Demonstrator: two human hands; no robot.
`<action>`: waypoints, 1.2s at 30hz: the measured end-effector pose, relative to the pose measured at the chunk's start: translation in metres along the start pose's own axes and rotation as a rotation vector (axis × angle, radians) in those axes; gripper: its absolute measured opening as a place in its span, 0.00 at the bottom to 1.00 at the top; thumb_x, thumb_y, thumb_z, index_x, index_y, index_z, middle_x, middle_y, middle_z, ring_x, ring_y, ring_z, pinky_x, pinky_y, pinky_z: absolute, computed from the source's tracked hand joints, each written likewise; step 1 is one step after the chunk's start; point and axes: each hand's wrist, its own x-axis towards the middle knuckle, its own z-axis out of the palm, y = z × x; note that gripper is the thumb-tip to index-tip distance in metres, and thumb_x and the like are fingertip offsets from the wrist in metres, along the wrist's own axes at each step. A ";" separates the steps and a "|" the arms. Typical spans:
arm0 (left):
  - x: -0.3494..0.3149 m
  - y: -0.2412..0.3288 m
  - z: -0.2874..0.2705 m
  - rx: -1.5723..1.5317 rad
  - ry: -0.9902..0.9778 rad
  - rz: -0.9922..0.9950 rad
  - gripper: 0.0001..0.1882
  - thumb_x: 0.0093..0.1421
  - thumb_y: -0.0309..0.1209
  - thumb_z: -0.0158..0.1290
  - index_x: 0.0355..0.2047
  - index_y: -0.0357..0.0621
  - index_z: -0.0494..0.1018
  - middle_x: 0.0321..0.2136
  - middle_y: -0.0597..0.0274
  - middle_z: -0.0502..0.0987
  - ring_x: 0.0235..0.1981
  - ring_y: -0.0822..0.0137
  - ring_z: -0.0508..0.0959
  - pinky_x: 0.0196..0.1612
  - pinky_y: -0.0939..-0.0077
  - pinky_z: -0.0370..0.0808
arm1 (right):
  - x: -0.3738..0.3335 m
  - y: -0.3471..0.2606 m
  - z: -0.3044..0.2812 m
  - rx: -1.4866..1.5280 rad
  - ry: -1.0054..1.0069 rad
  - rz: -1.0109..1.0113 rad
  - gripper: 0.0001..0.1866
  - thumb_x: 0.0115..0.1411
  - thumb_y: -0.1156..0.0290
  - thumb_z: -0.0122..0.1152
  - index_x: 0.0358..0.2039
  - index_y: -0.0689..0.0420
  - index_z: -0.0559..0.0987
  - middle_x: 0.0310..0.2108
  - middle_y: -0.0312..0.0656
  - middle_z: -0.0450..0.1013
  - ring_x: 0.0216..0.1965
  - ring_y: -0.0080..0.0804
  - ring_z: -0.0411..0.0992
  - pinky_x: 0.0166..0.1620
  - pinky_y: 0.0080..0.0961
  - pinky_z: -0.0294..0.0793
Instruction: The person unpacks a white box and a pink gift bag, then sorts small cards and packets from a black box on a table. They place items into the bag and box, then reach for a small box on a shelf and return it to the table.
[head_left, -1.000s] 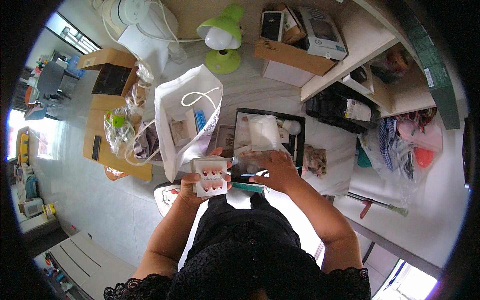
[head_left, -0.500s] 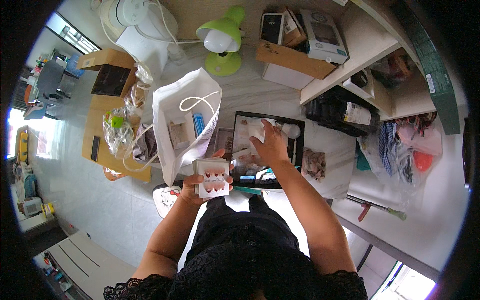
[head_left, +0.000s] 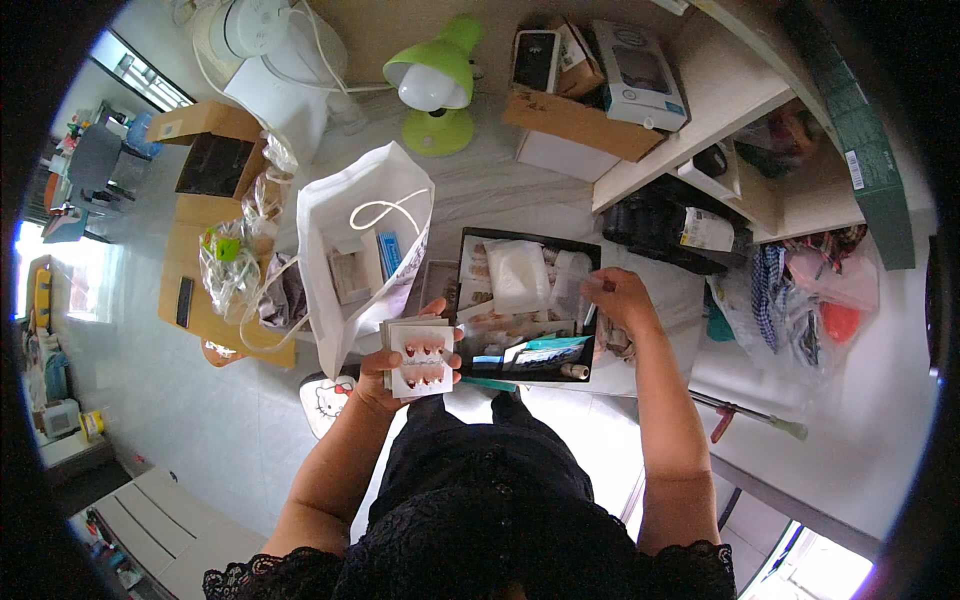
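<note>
My left hand (head_left: 385,375) is wrapped round a stack of white cards, held above the desk's front edge. The top nail card (head_left: 424,361) carries two rows of red-and-pink false nails. To its right sits an open black box (head_left: 462,262) with more nail cards, a white packet (head_left: 518,276), blue-green packets (head_left: 548,350) and a small cylinder (head_left: 575,371). My right hand (head_left: 622,300) is at the box's right side, fingers bent together beside a translucent item (head_left: 570,280). What lies between those fingertips I cannot make out.
A white paper bag (head_left: 320,215) with cord handles stands open left of the box. Behind are a green lamp (head_left: 438,90) and a cardboard box (head_left: 580,120) of packages. Shelving (head_left: 690,160) rises at the right, near a clear bag of cloths (head_left: 790,300).
My right hand has moved right, from over the white packet to the box's right side, and its fingers have drawn together. The packet is now uncovered. My left hand still holds the cards.
</note>
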 end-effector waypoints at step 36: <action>-0.002 0.008 0.014 0.007 0.051 0.015 0.53 0.35 0.31 0.63 0.63 0.42 0.53 0.48 0.36 0.69 0.41 0.44 0.78 0.46 0.48 0.77 | 0.006 -0.084 0.027 -0.742 -0.078 -0.905 0.22 0.41 0.69 0.71 0.40 0.51 0.79 0.49 0.41 0.69 0.51 0.42 0.66 0.53 0.40 0.68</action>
